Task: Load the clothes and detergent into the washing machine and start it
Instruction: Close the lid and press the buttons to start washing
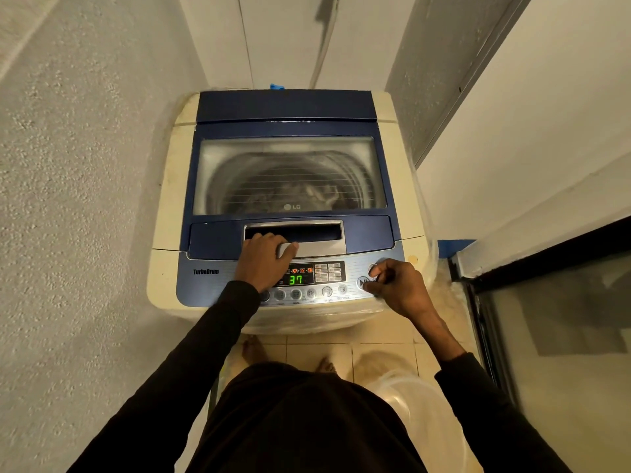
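A cream and blue top-load washing machine [170, 186] stands in front of me with its glass lid [290, 172] shut. Clothes [307, 194] show dimly through the glass at the bottom of the drum. The control panel [327, 272] is lit and its green display [295, 279] reads 37. My left hand [264, 259] rests on the silver lid handle [314, 245], fingers curled over its front lip. My right hand [397, 288] is loosely curled at the panel's right end, with a fingertip on the round start/pause button [362, 282]. No detergent container is in view.
Rough white walls close in on the left and behind the machine. A dark-framed glass door [553, 336] stands to the right. A clear plastic tub [409, 397] sits on the tiled floor by my feet. A blue item [277, 86] peeks out behind the machine.
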